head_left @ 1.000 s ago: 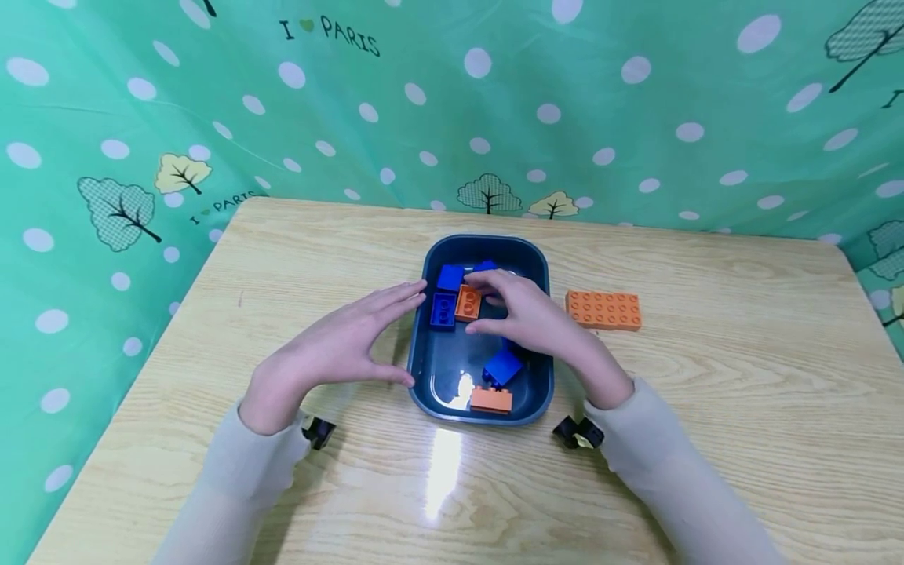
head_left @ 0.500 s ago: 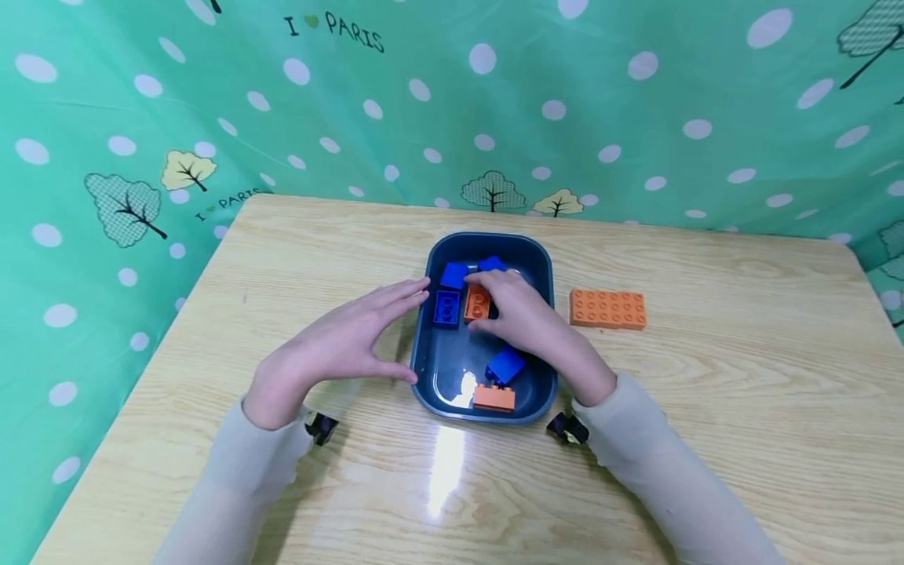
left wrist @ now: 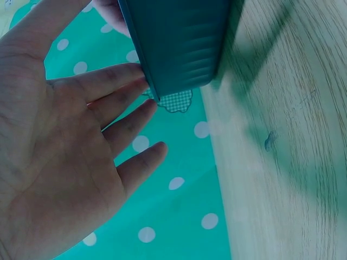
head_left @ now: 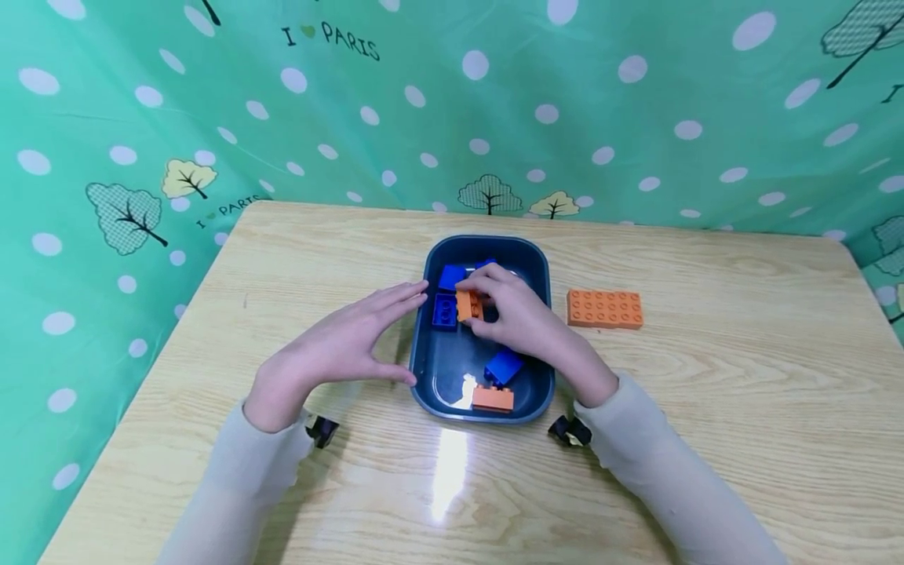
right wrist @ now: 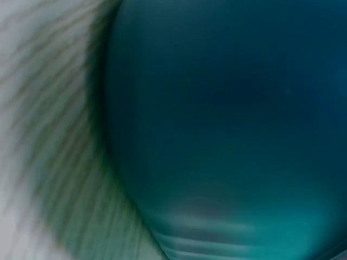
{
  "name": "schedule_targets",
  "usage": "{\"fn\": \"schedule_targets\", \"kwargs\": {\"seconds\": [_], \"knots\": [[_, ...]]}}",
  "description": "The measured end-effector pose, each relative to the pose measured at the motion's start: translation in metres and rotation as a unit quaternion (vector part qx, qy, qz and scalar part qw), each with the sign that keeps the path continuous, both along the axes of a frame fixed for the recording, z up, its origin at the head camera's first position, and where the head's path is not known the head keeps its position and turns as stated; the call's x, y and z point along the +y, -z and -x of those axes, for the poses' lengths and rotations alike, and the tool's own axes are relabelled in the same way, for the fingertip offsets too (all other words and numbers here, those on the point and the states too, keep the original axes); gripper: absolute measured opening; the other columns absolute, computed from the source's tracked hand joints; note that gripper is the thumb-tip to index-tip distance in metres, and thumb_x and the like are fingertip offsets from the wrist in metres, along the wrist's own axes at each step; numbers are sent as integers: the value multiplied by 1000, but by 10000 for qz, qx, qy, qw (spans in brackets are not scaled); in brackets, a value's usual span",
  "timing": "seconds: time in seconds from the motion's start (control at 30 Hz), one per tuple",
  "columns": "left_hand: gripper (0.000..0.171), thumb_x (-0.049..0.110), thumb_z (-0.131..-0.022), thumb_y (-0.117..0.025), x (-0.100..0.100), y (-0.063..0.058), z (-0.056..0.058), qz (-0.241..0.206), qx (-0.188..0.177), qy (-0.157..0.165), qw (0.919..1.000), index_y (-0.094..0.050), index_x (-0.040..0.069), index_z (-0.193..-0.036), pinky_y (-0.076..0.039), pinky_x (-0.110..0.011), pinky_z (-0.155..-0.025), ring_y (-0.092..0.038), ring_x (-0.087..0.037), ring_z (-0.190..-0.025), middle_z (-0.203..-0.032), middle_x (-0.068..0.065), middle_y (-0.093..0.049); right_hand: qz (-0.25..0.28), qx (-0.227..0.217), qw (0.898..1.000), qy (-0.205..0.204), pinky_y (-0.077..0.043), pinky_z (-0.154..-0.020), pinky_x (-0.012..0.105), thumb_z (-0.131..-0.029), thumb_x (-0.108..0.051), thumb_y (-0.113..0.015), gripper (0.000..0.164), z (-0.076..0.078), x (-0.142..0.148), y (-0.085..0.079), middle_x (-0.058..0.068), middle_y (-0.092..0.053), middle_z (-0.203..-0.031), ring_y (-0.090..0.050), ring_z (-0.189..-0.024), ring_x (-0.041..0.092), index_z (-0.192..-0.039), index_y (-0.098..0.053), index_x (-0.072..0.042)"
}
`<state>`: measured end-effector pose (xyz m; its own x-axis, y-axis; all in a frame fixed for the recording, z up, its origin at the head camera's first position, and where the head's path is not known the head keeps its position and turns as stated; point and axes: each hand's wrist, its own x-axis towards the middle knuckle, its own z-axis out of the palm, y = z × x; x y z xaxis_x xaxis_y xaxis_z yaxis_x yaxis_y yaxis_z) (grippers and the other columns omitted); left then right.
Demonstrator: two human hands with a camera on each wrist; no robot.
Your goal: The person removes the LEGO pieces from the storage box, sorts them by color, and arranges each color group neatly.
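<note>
A dark blue plastic tray (head_left: 452, 361) stands mid-table with several toy bricks in it. Inside it, my right hand (head_left: 519, 310) pinches an orange building brick (head_left: 469, 306), now tipped on its side, between thumb and fingers. Left of that brick lies an upturned blue brick (head_left: 444, 311), with another blue brick (head_left: 452, 277) behind it. Fingers spread, my left hand (head_left: 339, 337) touches the tray's left rim with its fingertips; the left wrist view shows its palm (left wrist: 59, 162) beside the tray wall (left wrist: 179, 49). The tray's outer side fills the right wrist view, hiding the right hand.
Nearer the tray's front lie a blue brick (head_left: 504, 366) and an orange brick (head_left: 493, 398). A long orange brick (head_left: 604, 308) rests on the wooden table (head_left: 741, 377) right of the tray. A green dotted curtain (head_left: 600, 94) hangs behind the table.
My right hand's fingers have closed on the orange brick in the tray. The brick has turned from studs-down onto its side. My left hand stays at the rim.
</note>
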<state>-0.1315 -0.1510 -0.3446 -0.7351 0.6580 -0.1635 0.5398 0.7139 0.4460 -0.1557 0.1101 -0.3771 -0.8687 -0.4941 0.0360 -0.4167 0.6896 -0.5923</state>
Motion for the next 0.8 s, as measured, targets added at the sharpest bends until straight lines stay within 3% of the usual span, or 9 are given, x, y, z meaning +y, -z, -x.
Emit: {"fn": "schedule_targets", "kwargs": {"seconds": [0.2, 0.37, 0.6, 0.8], "knots": [[106, 49, -75, -84, 0, 1, -1, 16, 25, 1, 10000, -30, 10, -157, -27, -52, -123, -23, -29, -154, -168, -2, -20, 1017, -91, 9948, 27, -53, -103, 36, -87, -10, -73, 53, -3, 3, -3, 11, -55, -134, -60, -123, 25, -138, -58, -4], [106, 49, -75, -84, -1, 1, -1, -2, 15, 0, 10000, -30, 11, -157, -26, -52, -124, -22, -29, -154, -168, -1, -19, 1619, -122, 9866, 171, -54, -101, 35, -85, -4, -72, 50, -8, 14, -13, 14, -58, -131, -63, -121, 28, -133, -59, -1], [106, 49, -74, -84, -1, 0, -3, 13, 14, -38, 10000, -30, 11, -157, -26, -52, -124, -21, -29, -154, -168, -1, -19, 2328, -309, 9657, 1107, -51, -102, 27, -83, 7, -70, 55, -9, 40, -28, 20, -53, -138, -60, -126, 34, -135, -52, 4], [106, 49, -75, -84, -1, 0, -3, -18, 50, -20, 10000, -31, 10, -157, -26, -52, -124, -22, -30, -154, -168, -1, -19, 2771, 130, 9473, 1602, -51, -99, 19, -85, 6, -71, 51, -11, 75, -34, 20, -57, -138, -62, -125, 29, -134, -56, 4]]}}
